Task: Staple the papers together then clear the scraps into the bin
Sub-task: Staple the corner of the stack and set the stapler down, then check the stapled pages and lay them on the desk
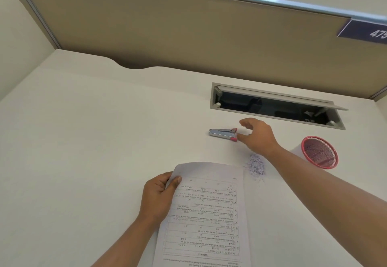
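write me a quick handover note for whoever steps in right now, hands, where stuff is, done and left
Left hand: gripping the far left corner of the printed papers, thumb on top.
Right hand: open, fingers spread at the pink end of the stapler, not yet gripping it.
Shredded paper scraps sit in a pile on the desk between the papers and the red mesh bin.
Done: nothing visible yet.
Left: pick up the stapler, staple the papers, sweep the scraps into the bin.

The bench (104,141) is plain off-white. The papers (207,214) are white with rows of black print. The stapler (223,134) is silver with pink-red ends. The bin (319,152) is red mesh. The scraps (255,165) are white flecked with blue-grey. The partition (167,26) is tan.
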The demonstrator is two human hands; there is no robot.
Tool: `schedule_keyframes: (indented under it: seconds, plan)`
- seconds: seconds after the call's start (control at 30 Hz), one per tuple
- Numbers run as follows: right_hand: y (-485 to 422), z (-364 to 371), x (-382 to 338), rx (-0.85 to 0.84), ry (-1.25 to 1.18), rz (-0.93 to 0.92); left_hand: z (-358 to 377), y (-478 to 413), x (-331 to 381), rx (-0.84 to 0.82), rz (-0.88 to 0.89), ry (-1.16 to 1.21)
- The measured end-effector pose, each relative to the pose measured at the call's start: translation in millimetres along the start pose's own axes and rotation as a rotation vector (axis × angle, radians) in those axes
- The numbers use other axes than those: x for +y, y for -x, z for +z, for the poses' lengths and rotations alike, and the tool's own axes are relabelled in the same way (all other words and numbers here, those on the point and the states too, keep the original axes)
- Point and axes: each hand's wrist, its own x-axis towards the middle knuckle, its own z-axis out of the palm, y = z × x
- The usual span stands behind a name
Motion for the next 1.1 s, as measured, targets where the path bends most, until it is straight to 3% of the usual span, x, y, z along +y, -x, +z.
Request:
schedule_keyframes:
  seconds: [0.1,0.23,0.53,0.73,1.1]
  plan:
    - [36.8,-10.8,-8.9,0.065,-0.177,0.013,0.7,4.6,7.1,0.012,-0.021,0.022]
    - [115.9,-18.8,-21.9,-0.066,-0.429,0.074,6.1,21.7,21.5,0.079,0.021,0.045]
    - [265.5,-39.2,-62.2,-0.237,-1.042,0.245,11.8,117.7,74.5,0.037,0.438,-0.093]
    - [309.0,-51.3,-89.6,-0.409,-1.115,0.134,7.4,157.5,91.1,0.051,0.924,-0.285]
    - [344.5,-61.0,-94.4,-0.309,-1.06,-0.013,14.5,198.5,105.5,0.026,1.073,-0.23]
